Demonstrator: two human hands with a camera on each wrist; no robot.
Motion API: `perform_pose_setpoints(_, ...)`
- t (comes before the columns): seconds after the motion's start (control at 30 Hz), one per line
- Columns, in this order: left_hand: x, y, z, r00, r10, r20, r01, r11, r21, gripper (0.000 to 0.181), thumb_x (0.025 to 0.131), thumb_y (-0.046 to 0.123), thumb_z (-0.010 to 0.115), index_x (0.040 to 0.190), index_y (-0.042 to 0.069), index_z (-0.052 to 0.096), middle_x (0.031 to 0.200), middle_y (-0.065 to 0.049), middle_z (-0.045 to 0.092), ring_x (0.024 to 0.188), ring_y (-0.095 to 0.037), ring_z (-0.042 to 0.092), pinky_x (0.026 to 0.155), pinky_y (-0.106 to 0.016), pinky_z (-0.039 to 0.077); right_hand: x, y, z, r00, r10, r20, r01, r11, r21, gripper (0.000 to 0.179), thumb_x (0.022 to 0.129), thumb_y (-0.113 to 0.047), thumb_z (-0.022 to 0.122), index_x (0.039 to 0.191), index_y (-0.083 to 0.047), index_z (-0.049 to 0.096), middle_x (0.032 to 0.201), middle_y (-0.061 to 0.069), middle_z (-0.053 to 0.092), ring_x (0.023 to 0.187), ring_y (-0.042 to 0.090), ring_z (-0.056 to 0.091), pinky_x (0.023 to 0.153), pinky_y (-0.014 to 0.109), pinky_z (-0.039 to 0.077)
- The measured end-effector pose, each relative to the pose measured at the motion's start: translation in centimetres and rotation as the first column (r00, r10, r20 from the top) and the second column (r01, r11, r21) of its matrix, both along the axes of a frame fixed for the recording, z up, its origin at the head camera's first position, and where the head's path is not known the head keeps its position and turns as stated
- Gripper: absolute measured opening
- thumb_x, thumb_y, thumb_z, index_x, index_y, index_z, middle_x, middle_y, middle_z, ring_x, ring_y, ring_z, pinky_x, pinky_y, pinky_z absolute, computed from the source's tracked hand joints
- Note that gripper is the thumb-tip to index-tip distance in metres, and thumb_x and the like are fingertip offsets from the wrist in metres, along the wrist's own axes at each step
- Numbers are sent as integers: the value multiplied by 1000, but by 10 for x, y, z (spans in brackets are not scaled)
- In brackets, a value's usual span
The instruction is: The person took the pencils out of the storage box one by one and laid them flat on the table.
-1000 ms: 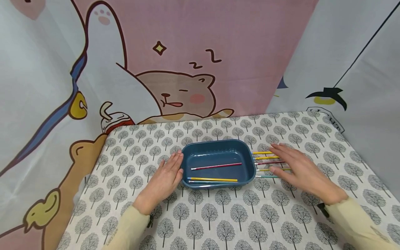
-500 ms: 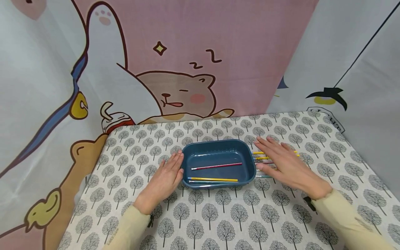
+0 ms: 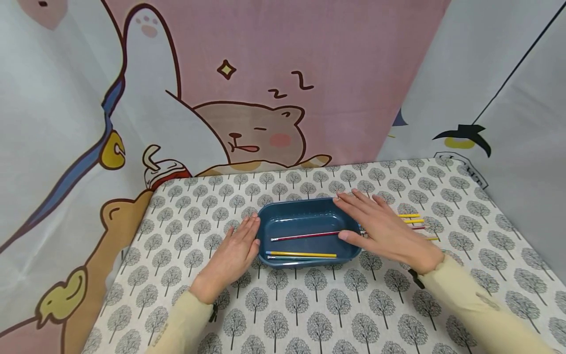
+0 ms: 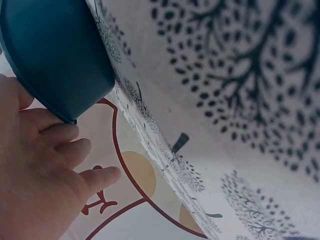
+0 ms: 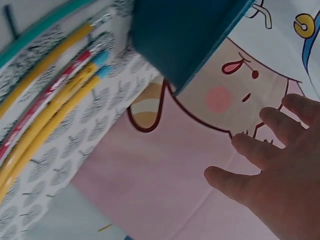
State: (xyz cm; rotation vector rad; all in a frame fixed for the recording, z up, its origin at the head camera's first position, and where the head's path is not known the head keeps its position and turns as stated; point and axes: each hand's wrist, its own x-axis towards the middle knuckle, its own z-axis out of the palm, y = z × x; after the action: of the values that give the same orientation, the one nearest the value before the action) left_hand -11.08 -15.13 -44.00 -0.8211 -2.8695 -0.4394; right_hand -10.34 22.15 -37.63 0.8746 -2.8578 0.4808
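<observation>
A dark blue rectangular basin (image 3: 309, 201) stands on the table with a red pencil (image 3: 305, 235), a yellow pencil (image 3: 305, 254) and a dark teal pencil (image 3: 300, 258) lying inside. My left hand (image 3: 232, 255) rests its fingers against the basin's left end; the left wrist view shows them at its rim. My right hand (image 3: 384, 231) hovers, fingers spread and straight, over the basin's right end, holding nothing. Beneath it lie several pencils (image 5: 50, 115), yellow, red and teal, on the cloth beside the basin; in the head view the hand hides much of them.
A white tablecloth (image 3: 296, 305) with a grey tree print covers the table. Behind it hangs a pink and white cartoon curtain (image 3: 353, 98), with pale curtain panels to the left and right.
My right hand has moved left, from over the loose pencils to over the basin's right end. My left hand, the basin and the pencils inside have stayed put.
</observation>
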Motion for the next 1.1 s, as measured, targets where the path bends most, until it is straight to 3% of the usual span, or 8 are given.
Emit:
perform_pose_setpoints(0.37,0,1,-3,1000,0,3,0,1000,8,53,103,26,42,150,4,32,156,-11,27,142,-28,25,107,-62,29,-12,-35,10,994,97,-45,-93,993,74,72,94,-66,39,155,-31,23,159,-12,19,147,20,9,113,58,14)
perform_pose_setpoints(0.7,0,0,-2,1000,1,-5,-1,1000,1,53,103,26,42,150,3,33,157,-8,23,141,-30,27,107,-62,29,-26,-59,17,991,133,-33,-130,989,69,72,93,-69,36,154,-33,26,159,-11,19,146,21,12,113,58,15)
perform_pose_setpoints(1.1,0,1,-2,1000,3,-12,-3,1000,6,53,103,25,44,150,3,34,156,-11,28,140,-33,31,106,-62,29,-40,-84,14,976,206,67,-208,978,19,72,93,-70,36,151,-29,35,155,-8,31,144,21,22,112,56,23)
